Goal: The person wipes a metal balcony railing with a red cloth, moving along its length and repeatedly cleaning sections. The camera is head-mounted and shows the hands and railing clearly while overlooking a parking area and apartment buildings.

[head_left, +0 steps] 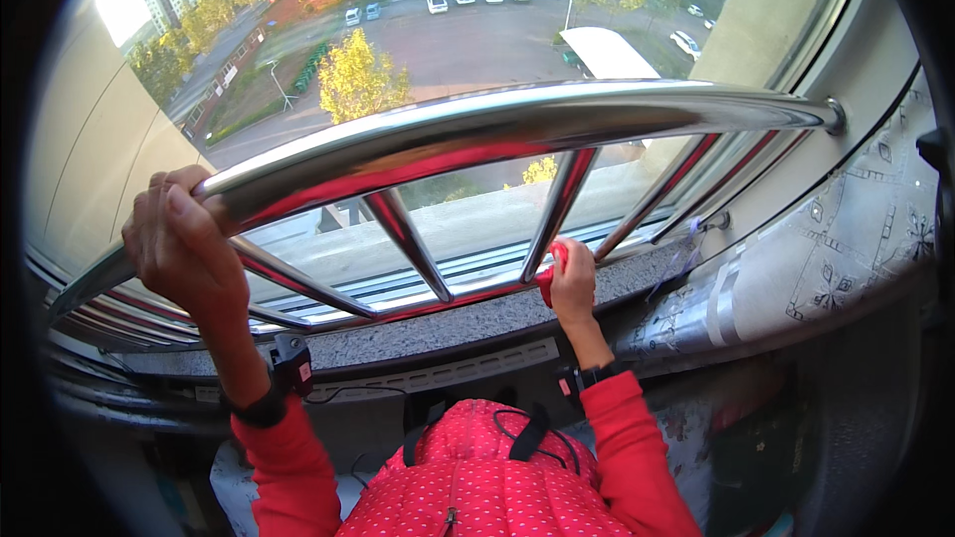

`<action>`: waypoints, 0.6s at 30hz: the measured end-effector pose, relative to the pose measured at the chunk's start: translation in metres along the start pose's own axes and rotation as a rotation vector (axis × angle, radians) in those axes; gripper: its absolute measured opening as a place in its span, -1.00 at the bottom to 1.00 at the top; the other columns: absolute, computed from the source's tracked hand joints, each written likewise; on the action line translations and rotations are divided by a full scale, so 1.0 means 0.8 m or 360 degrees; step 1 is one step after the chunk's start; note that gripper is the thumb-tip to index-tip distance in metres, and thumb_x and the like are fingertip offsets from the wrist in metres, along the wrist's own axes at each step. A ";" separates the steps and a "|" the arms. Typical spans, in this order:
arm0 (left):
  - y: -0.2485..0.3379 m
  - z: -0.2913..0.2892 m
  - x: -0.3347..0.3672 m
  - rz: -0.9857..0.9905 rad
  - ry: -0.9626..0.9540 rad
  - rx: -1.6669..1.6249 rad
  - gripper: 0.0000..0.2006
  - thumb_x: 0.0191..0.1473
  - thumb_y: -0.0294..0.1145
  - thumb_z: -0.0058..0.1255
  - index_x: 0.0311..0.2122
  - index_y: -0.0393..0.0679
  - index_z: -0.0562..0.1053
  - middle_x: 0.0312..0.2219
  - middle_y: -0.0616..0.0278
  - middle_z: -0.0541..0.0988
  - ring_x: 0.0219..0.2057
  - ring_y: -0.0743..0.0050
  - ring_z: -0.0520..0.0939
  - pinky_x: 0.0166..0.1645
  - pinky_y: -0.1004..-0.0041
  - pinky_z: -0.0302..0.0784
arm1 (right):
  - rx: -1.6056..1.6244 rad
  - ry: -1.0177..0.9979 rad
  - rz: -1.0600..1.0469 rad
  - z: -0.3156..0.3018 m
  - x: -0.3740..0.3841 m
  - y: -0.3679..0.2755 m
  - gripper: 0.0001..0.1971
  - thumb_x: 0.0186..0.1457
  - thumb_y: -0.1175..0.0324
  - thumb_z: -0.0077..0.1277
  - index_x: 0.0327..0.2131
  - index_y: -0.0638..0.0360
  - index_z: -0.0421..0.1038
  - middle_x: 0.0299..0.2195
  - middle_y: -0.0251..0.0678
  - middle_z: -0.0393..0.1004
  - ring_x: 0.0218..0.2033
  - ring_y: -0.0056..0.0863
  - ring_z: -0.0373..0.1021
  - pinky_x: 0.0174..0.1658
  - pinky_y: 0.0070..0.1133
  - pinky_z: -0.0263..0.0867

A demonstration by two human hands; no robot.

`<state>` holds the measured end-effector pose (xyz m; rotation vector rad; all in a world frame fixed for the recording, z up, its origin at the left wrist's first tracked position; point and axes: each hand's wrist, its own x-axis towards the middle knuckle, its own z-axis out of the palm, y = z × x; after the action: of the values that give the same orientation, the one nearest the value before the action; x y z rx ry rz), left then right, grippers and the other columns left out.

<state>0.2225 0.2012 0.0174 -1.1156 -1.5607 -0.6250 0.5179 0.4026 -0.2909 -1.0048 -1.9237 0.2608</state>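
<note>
A shiny steel guard railing runs across a window in front of me. My left hand (pixel 191 254) is closed around its thick top rail (pixel 497 129), toward the left end. Lower down and to the right, my right hand (pixel 575 283) grips a bunched red cloth (pixel 545 285). The cloth presses against the foot of a slanting steel baluster (pixel 565 194), just above the bottom rail. Most of the cloth is hidden by my fingers.
Under the railing lies a speckled stone sill (pixel 378 342), with a slotted grille (pixel 477 368) below it. A patterned silvery curtain (pixel 846 229) hangs at the right. Beyond the glass are a car park and trees. Small devices are strapped to both wrists.
</note>
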 end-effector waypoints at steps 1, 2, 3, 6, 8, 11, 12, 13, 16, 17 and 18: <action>0.000 0.000 0.001 0.0004 0.0017 -0.0001 -0.57 0.31 -0.33 -0.51 -0.48 -0.12 0.43 -0.54 0.24 0.49 -0.47 0.30 0.50 -0.21 0.34 0.33 | 0.0084 0.0128 0.0025 -0.003 -0.015 -0.011 -0.80 0.18 0.48 -0.03 -0.11 0.26 0.36 -0.23 -0.09 0.47 -0.15 -0.05 0.39 -0.03 -0.28 0.31; 0.001 -0.001 0.001 0.0007 0.0030 0.0000 -0.57 0.31 -0.33 -0.51 -0.48 -0.12 0.43 -0.54 0.23 0.49 -0.47 0.30 0.50 -0.21 0.34 0.33 | 0.0182 0.0244 0.0051 -0.006 -0.034 -0.026 -0.80 0.19 0.49 -0.03 -0.10 0.26 0.37 -0.23 -0.07 0.46 -0.14 -0.04 0.39 -0.02 -0.28 0.31; 0.002 -0.003 0.001 -0.0020 0.0006 -0.0035 -0.58 0.31 -0.33 -0.49 -0.47 -0.11 0.44 -0.55 0.22 0.47 -0.48 0.30 0.49 -0.22 0.34 0.31 | 0.0271 0.0192 0.0001 -0.009 -0.057 -0.046 -0.79 0.18 0.49 -0.02 -0.10 0.26 0.37 -0.22 -0.07 0.46 -0.14 -0.04 0.39 -0.02 -0.28 0.31; 0.004 -0.005 0.002 -0.0013 0.0002 -0.0055 -0.60 0.31 -0.35 -0.48 -0.49 -0.10 0.42 -0.56 0.23 0.46 -0.50 0.31 0.47 -0.24 0.35 0.28 | 0.0472 -0.0171 -0.0304 -0.004 -0.076 -0.087 -0.77 0.16 0.49 -0.01 -0.09 0.26 0.37 -0.20 -0.09 0.45 -0.14 -0.06 0.39 -0.02 -0.29 0.31; 0.006 -0.005 0.003 -0.0006 0.0035 -0.0025 -0.60 0.30 -0.35 -0.46 -0.50 -0.11 0.42 -0.58 0.23 0.45 -0.51 0.31 0.47 -0.25 0.35 0.28 | 0.0474 -0.0329 -0.0420 0.007 -0.068 -0.106 -0.75 0.13 0.50 0.00 -0.09 0.25 0.38 -0.19 -0.10 0.45 -0.15 -0.08 0.39 -0.02 -0.30 0.31; 0.006 -0.004 0.005 0.0001 0.0068 -0.0080 -0.61 0.28 -0.36 -0.44 -0.50 -0.13 0.43 -0.60 0.23 0.45 -0.53 0.31 0.46 -0.25 0.34 0.28 | 0.0224 -0.0335 -0.0412 0.044 -0.027 -0.115 -0.74 0.07 0.47 0.03 -0.12 0.20 0.39 -0.21 -0.16 0.45 -0.18 -0.16 0.41 -0.07 -0.33 0.32; 0.006 -0.005 0.006 0.0017 0.0077 -0.0055 -0.62 0.27 -0.36 -0.44 -0.50 -0.13 0.43 -0.60 0.23 0.45 -0.54 0.31 0.46 -0.25 0.35 0.28 | 0.0141 -0.0293 -0.0392 0.052 -0.023 -0.120 -0.75 0.06 0.47 0.03 -0.13 0.20 0.40 -0.22 -0.17 0.46 -0.19 -0.16 0.41 -0.08 -0.33 0.32; 0.006 -0.005 0.006 0.0017 0.0074 -0.0066 -0.62 0.27 -0.36 -0.43 -0.50 -0.13 0.43 -0.60 0.23 0.45 -0.54 0.32 0.46 -0.26 0.35 0.28 | 0.0053 -0.0300 -0.0347 0.060 -0.021 -0.125 -0.76 0.06 0.48 0.03 -0.15 0.19 0.40 -0.24 -0.18 0.47 -0.20 -0.16 0.41 -0.10 -0.33 0.32; 0.005 -0.005 0.007 0.0015 0.0078 -0.0075 -0.62 0.26 -0.37 -0.42 -0.51 -0.13 0.43 -0.62 0.24 0.44 -0.56 0.33 0.45 -0.26 0.35 0.27 | -0.0004 -0.0330 -0.0333 0.074 -0.033 -0.144 -0.78 0.00 0.46 0.01 -0.20 0.14 0.42 -0.29 -0.23 0.47 -0.26 -0.19 0.41 -0.15 -0.33 0.31; 0.006 -0.005 0.007 0.0016 0.0079 -0.0110 -0.62 0.26 -0.37 -0.42 -0.52 -0.13 0.43 -0.63 0.24 0.44 -0.56 0.33 0.45 -0.27 0.35 0.27 | 0.0008 -0.0306 -0.0361 0.075 -0.036 -0.146 -0.77 0.02 0.46 0.01 -0.19 0.15 0.42 -0.29 -0.22 0.48 -0.26 -0.19 0.41 -0.16 -0.33 0.31; 0.007 -0.005 0.008 0.0005 0.0077 -0.0080 -0.63 0.26 -0.37 -0.41 -0.52 -0.13 0.43 -0.63 0.25 0.44 -0.57 0.33 0.45 -0.27 0.35 0.27 | 0.0065 -0.0264 -0.0412 0.076 -0.038 -0.147 -0.77 0.03 0.46 0.01 -0.18 0.15 0.42 -0.28 -0.21 0.48 -0.25 -0.19 0.41 -0.16 -0.34 0.31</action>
<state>0.2292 0.2019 0.0235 -1.1319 -1.5087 -0.6873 0.4128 0.3173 -0.2800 -0.7158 -2.1649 0.2394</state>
